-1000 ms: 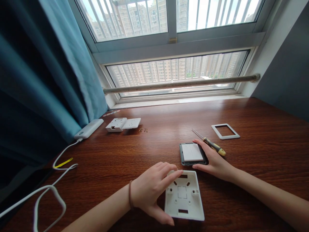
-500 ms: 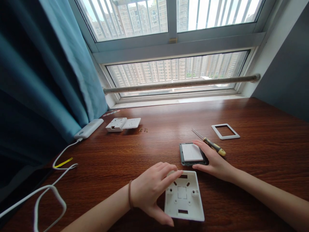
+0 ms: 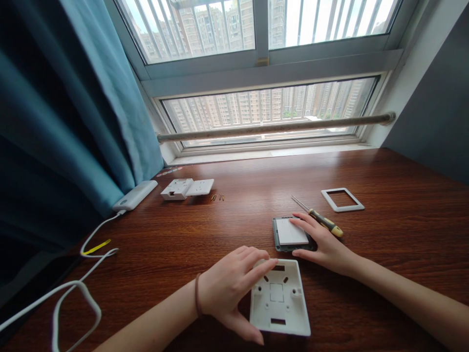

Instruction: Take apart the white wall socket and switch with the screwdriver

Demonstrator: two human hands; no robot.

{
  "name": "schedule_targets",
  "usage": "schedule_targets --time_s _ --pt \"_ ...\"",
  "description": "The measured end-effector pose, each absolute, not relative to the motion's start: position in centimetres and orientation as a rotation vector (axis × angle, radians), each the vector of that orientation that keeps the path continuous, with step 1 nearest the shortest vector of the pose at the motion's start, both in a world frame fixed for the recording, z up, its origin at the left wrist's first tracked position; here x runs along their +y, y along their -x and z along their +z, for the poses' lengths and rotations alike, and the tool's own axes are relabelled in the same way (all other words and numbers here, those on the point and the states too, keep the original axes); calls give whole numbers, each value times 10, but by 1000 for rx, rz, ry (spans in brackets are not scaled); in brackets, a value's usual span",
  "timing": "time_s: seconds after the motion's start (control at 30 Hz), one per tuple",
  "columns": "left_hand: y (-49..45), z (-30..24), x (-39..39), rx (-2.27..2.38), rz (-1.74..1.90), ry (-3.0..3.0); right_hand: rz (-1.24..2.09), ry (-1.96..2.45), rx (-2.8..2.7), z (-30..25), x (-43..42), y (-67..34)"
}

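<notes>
A white plastic back box (image 3: pixel 280 299) lies open side up on the wooden desk (image 3: pixel 227 230) near me. My left hand (image 3: pixel 230 288) grips its left edge, fingers on the top rim and thumb at the bottom corner. Just beyond it lies a grey switch plate with white rockers (image 3: pixel 289 233). My right hand (image 3: pixel 324 242) cups the plate's right side, one finger lying over the upper right of the rocker and the thumb at its near corner. A yellow-handled screwdriver (image 3: pixel 322 221) lies right behind that hand.
A white square frame (image 3: pixel 342 199) lies at the right. Further white switch parts (image 3: pixel 186 188), small screws (image 3: pixel 217 197) and a white power bank (image 3: pixel 135 195) with its cable (image 3: pixel 73 288) sit at the left by the blue curtain (image 3: pixel 73 107).
My right hand's finger has slid a little further over the top right of the switch plate. The left hand and the back box have stayed put.
</notes>
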State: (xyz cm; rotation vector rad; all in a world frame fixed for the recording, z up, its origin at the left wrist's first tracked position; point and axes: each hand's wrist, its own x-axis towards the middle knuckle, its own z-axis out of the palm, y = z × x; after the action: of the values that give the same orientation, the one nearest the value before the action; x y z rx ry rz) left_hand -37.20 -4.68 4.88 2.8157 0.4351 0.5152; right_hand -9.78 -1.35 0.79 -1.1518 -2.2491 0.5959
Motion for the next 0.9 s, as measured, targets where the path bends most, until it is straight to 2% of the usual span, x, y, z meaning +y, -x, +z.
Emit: schedule_targets --time_s 0.9 --pt "374 48 -47 442 494 -2802 559 1158 -2246 10 -15 100"
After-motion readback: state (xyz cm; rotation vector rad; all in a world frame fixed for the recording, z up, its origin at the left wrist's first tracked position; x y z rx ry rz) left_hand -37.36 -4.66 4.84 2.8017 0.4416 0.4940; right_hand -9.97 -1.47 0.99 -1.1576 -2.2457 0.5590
